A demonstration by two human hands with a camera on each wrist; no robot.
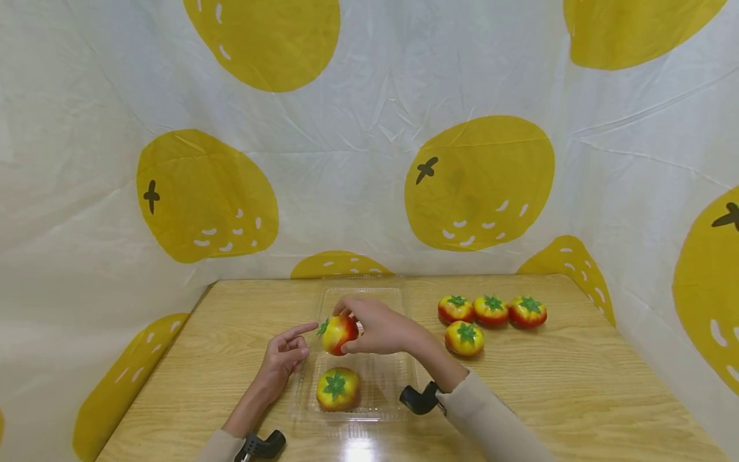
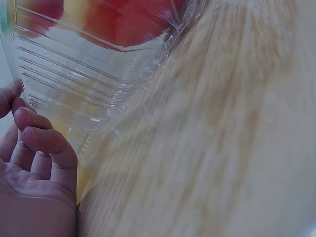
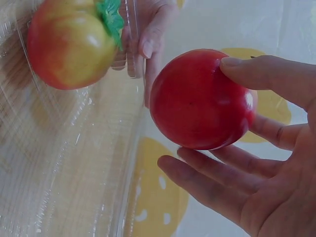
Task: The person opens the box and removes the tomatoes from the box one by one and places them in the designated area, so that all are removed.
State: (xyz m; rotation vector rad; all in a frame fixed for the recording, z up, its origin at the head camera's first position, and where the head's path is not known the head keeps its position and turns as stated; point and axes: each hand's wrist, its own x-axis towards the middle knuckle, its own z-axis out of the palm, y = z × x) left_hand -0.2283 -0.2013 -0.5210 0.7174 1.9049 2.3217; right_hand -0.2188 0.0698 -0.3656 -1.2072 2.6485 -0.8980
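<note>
My right hand [image 1: 378,326] grips a red-and-yellow tomato [image 1: 337,335] with a green leafy top, thumb on one side and fingers on the other. It is held over an opened clear plastic container [image 1: 395,378], its leafy end turned left. In the right wrist view the tomato's red underside [image 3: 197,101] faces the camera. Another tomato [image 1: 337,390] sits inside the container's near part, leaf up. At the container's left edge is my left hand [image 1: 280,360], its index finger stretched toward the held tomato; thumb and curled fingers pinch the rim [image 2: 22,91].
Several more tomatoes [image 1: 491,311] stand on the wooden table [image 1: 548,391] at the right, three in a row with one [image 1: 464,339] in front. A white curtain [image 1: 346,192] printed with yellow fruit encloses the table's back and sides.
</note>
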